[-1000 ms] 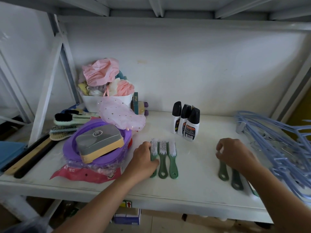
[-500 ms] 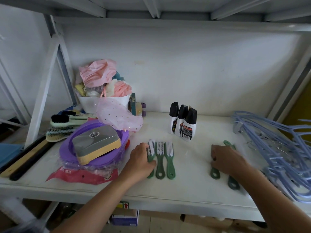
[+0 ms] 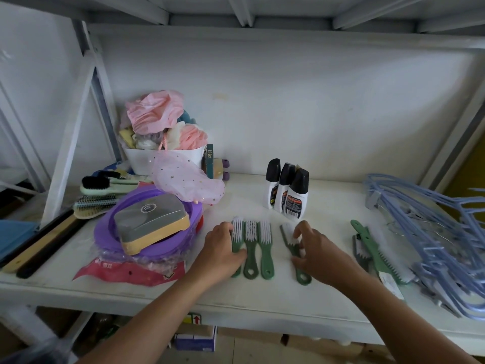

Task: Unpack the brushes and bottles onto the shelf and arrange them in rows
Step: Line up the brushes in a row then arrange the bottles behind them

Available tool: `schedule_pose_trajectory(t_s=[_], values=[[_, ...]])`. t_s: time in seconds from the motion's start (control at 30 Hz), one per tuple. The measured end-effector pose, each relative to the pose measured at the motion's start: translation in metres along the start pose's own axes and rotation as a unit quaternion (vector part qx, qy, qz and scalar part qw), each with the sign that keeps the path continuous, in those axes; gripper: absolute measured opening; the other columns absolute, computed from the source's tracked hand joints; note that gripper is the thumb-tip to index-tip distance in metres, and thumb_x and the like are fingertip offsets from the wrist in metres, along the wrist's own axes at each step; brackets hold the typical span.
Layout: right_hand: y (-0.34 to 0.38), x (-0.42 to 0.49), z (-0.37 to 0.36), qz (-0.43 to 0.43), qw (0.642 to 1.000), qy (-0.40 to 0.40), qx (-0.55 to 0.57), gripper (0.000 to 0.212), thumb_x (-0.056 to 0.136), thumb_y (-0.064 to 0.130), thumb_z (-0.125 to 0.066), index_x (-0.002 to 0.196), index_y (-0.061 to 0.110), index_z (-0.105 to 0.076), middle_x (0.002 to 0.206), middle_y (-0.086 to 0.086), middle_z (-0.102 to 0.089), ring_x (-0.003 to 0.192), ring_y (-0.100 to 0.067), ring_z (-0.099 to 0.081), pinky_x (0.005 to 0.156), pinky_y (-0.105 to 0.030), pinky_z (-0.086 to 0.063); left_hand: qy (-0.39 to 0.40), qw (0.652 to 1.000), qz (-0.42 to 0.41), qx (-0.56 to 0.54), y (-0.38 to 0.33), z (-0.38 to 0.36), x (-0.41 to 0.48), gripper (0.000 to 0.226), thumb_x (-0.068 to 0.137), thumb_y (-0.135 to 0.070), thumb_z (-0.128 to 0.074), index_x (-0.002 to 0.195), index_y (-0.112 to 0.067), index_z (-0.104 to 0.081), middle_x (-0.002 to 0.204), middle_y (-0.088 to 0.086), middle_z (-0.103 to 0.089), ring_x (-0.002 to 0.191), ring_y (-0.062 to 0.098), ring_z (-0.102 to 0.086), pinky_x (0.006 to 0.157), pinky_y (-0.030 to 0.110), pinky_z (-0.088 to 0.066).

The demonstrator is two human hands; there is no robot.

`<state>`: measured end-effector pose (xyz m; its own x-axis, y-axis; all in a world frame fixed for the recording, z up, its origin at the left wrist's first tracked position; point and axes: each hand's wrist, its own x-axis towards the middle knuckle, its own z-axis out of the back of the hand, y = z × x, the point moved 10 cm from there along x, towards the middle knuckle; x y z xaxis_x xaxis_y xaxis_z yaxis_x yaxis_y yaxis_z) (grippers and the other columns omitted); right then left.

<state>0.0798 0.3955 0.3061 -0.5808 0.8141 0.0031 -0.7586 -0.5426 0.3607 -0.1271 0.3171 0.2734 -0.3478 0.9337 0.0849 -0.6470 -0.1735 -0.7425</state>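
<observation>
Three green brushes with white bristles (image 3: 251,245) lie side by side on the white shelf (image 3: 262,300), handles toward me. My left hand (image 3: 223,252) rests against the leftmost of them, fingers laid over its handle. My right hand (image 3: 317,254) grips a fourth green brush (image 3: 301,274) on its side, just right of the row. Two more green brushes (image 3: 367,245) lie farther right. Three white bottles with black caps (image 3: 287,191) stand in a tight cluster behind the row.
A purple basin with a grey-lidded box (image 3: 151,225) sits on red packaging at the left, beside shoe brushes (image 3: 105,185). A white tub of pink bath items (image 3: 162,158) stands at the back left. Blue hangers (image 3: 441,232) are piled at the right.
My right hand has moved left from the pile of brushes near the hangers, carrying one green brush to a spot beside the row of three. My left hand has stayed on the leftmost brush.
</observation>
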Motion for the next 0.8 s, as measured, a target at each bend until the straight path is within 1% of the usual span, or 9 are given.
schedule_pose_trajectory(t_s=[0.07,0.1,0.13,0.23,0.33,0.4,0.5,0.6,0.8], values=[[0.0,0.005,0.003,0.002,1.0,-0.008,0.02,0.047,0.088,0.035,-0.071,0.121,0.027,-0.039,0.111,0.002,-0.058,0.084,-0.01,-0.062,0.067,-0.025,-0.055,-0.003,1.0,0.006,-0.008,0.001,0.001,0.0,0.057,0.064,-0.051,-0.061,0.115,-0.029,-0.049,0.113,-0.01,-0.056,0.109,0.011,-0.057,0.094,0.039,-0.055],[-0.001,0.007,0.006,0.001,1.0,-0.011,0.028,0.049,0.088,0.036,-0.071,0.124,0.028,-0.038,0.112,0.003,-0.057,0.083,-0.009,-0.062,0.067,-0.025,-0.054,-0.002,1.0,0.007,-0.013,0.001,0.001,0.0,0.061,0.062,-0.054,-0.06,0.116,-0.029,-0.048,0.114,-0.01,-0.057,0.108,0.011,-0.058,0.094,0.039,-0.055],[-0.002,0.01,0.008,0.0,0.999,-0.016,0.031,0.051,0.088,0.036,-0.071,0.127,0.03,-0.038,0.113,0.002,-0.056,0.084,-0.008,-0.062,0.07,-0.026,-0.055,0.0,1.0,0.007,-0.016,0.001,0.001,0.0,0.062,0.062,-0.056,-0.06,0.117,-0.029,-0.048,0.115,-0.01,-0.057,0.108,0.011,-0.058,0.094,0.039,-0.055],[-0.007,0.018,0.008,-0.007,0.999,-0.021,0.023,0.057,0.089,0.035,-0.068,0.137,0.037,-0.038,0.12,-0.003,-0.06,0.092,-0.017,-0.064,0.079,-0.035,-0.058,0.004,1.0,0.008,-0.013,0.001,0.001,-0.002,0.057,0.066,-0.052,-0.062,0.117,-0.03,-0.047,0.115,-0.01,-0.056,0.11,0.011,-0.057,0.094,0.039,-0.055],[-0.007,0.026,0.004,-0.01,0.999,-0.02,0.034,0.058,0.092,0.032,-0.065,0.144,0.038,-0.041,0.127,-0.005,-0.063,0.099,-0.02,-0.067,0.082,-0.037,-0.06,0.007,1.0,0.011,-0.012,0.0,0.002,-0.003,0.06,0.063,-0.055,-0.059,0.117,-0.032,-0.045,0.118,-0.009,-0.055,0.113,0.012,-0.056,0.096,0.038,-0.054],[-0.006,0.03,0.002,-0.01,0.999,-0.023,0.044,0.057,0.091,0.03,-0.066,0.144,0.035,-0.044,0.13,-0.005,-0.063,0.099,-0.019,-0.069,0.084,-0.038,-0.06,0.011,1.0,0.011,-0.013,0.0,0.002,-0.003,0.055,0.069,-0.049,-0.063,0.117,-0.032,-0.044,0.119,-0.009,-0.056,0.114,0.012,-0.056,0.097,0.039,-0.053],[-0.001,0.034,-0.002,-0.009,0.998,-0.026,0.049,0.053,0.091,0.029,-0.066,0.141,0.032,-0.05,0.129,-0.003,-0.064,0.097,-0.018,-0.069,0.085,-0.037,-0.059,0.011,1.0,0.007,-0.021,0.001,0.002,-0.002,0.047,0.077,-0.036,-0.068,0.116,-0.032,-0.043,0.119,-0.008,-0.057,0.112,0.011,-0.058,0.096,0.04,-0.055],[0.002,0.036,-0.004,-0.011,0.998,-0.032,0.044,0.052,0.09,0.028,-0.066,0.14,0.031,-0.052,0.128,-0.003,-0.065,0.097,-0.019,-0.069,0.084,-0.035,-0.059,0.008,1.0,0.001,-0.028,-0.002,0.002,-0.002,0.045,0.082,-0.027,-0.07,0.118,-0.028,-0.044,0.118,-0.007,-0.059,0.11,0.01,-0.06,0.095,0.038,-0.056],[0.005,0.036,-0.006,-0.011,0.998,-0.028,0.052,0.052,0.091,0.028,-0.066,0.141,0.03,-0.053,0.131,-0.002,-0.063,0.103,-0.019,-0.068,0.089,-0.036,-0.058,0.005,1.0,-0.001,-0.024,-0.005,0.004,-0.004,0.046,0.082,-0.026,-0.071,0.121,-0.024,-0.046,0.117,-0.006,-0.06,0.11,0.01,-0.06,0.094,0.039,-0.056]])
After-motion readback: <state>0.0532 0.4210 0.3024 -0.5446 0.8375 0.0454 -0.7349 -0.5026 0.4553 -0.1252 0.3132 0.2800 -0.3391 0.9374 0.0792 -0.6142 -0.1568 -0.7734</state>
